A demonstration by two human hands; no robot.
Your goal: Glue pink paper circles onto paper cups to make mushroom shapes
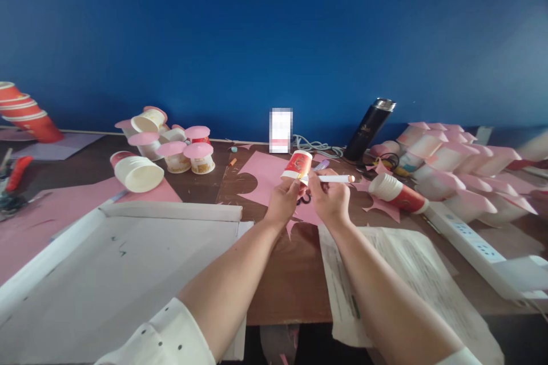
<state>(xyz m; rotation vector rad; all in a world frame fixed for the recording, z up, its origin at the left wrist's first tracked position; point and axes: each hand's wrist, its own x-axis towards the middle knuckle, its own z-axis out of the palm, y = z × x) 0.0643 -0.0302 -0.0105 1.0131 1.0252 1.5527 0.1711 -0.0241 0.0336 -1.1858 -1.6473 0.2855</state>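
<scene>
My left hand [283,199] is closed around a red and white paper cup [297,165], which is tilted above the desk. In my right hand [329,195] is a white marker pen [341,179] with an orange end pointing right; its other end meets the cup's rim, hidden by my fingers. Beneath both hands lies pink paper [265,174] with round pieces cut out. The dark loops of a pair of scissors [303,199] show between my wrists.
Paper cups topped with pink discs [198,150] stand left; many with pink pieces [454,154] crowd the right. A black thermos [369,130], stacked cups [398,193] and a power strip [466,236] lie right. A white box lid [171,211] fills the front left.
</scene>
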